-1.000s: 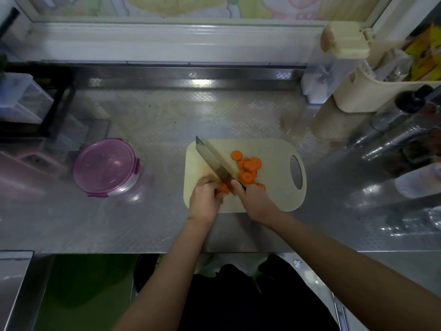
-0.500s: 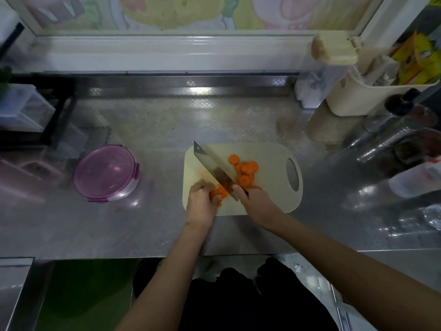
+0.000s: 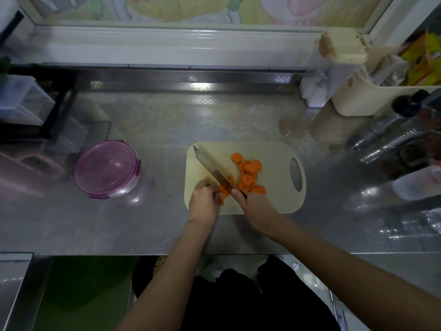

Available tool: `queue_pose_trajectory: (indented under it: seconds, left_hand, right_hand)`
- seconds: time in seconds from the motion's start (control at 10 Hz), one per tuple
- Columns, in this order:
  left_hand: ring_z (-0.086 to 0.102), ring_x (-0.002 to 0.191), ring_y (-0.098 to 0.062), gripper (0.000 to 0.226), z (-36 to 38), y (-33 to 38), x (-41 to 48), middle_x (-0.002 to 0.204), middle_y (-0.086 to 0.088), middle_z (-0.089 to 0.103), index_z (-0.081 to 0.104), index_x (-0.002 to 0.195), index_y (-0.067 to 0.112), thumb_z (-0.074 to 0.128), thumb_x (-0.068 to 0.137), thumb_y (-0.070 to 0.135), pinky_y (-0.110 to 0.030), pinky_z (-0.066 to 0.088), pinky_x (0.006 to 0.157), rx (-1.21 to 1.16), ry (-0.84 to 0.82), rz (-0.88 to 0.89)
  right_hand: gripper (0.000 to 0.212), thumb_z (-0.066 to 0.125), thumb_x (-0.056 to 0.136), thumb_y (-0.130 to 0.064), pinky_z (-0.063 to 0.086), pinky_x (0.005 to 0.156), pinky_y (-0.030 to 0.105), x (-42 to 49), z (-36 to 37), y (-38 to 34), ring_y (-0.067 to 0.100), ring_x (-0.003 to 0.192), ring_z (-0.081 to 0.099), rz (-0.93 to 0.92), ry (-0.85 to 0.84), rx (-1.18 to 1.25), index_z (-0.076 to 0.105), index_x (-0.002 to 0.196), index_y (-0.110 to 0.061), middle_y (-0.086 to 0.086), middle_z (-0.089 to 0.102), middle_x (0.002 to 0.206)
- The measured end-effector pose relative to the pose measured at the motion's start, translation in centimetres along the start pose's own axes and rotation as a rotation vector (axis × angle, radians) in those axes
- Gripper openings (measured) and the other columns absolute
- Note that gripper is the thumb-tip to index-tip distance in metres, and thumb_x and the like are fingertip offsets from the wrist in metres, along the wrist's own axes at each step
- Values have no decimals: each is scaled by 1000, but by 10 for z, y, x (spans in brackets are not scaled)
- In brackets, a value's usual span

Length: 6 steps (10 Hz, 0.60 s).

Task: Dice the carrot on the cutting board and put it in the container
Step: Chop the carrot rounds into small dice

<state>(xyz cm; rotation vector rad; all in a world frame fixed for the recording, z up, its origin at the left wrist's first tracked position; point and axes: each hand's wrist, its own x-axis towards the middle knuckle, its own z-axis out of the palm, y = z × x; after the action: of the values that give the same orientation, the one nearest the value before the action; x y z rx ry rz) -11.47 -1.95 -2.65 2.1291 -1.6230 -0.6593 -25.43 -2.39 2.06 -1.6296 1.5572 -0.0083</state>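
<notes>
We are working at the near left corner of the cutting board (image 3: 274, 149), where our left hand (image 3: 202, 201) is curling its fingers over the carrot stub (image 3: 223, 191) and pinning it down. Our right hand (image 3: 256, 205), at the board's near edge, is wrapping round the handle of the knife (image 3: 212, 167). The blade is running diagonally toward the board's far left corner, lying right against the stub and just beside our left fingertips. Whether the edge is touching the board we cannot tell. A loose heap of round slices (image 3: 249, 170) is lying on the middle of the board, on the other side of the blade. The container (image 3: 130, 187) is sitting on the counter (image 3: 167, 120) well to the left of the board, with its purple lid (image 3: 105, 167) on.

We are judging the carrot to be stiff and dense, so it is asking for firm downward pressure. The short round stub is likely wanting to roll or skid on its wet cut face. The safest hold is on the top and back of the stub, with fingertips tucked away from the blade. The slices are light and slippery. Laid flat, they are sitting steady for cross-cutting into dice. For the move to the container we are expecting to scoop them rather than pinch them singly.
</notes>
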Motion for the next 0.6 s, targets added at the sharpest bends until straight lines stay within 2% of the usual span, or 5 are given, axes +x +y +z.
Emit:
queue_pose_trajectory:
  seconds: [0.1,0.2,0.3,0.4,0.6]
  left_hand:
    - [58,91,-21,17,0,0,0,106,-7,60,72,94,7,59,89,17,-23,42,73,-2,-4,2]
    - [57,90,-20,16,1,0,0,104,-5,61,73,89,8,60,88,17,-22,40,70,-7,0,-1]
    - [57,90,-20,15,-1,2,0,103,-5,62,74,86,9,60,87,14,-19,37,69,-11,1,5]
    - [58,88,-22,15,-2,2,-1,101,-6,62,74,83,9,59,85,8,-23,40,68,-26,17,29]
    - [57,88,-21,14,-3,3,-1,100,-6,61,74,89,8,61,87,13,-23,40,69,-63,8,-18]
  right_hand:
    - [73,24,94,-58,48,85,45,0,2,-3,37,96,59,50,-31,-37,50,117,6,17,56,94]
    - [55,33,100,-6,41,70,36,3,2,-10,33,100,57,31,-13,-192,9,150,-9,19,52,113]
    - [68,31,97,3,37,71,37,1,5,-10,34,105,53,80,-50,-239,-6,150,-15,22,45,123]
    - [56,28,101,-7,35,71,35,4,8,-8,33,107,52,83,24,-75,5,151,-19,20,44,127]
    - [65,28,98,1,44,78,41,6,8,-13,36,105,53,150,57,50,-6,151,-15,22,43,126]
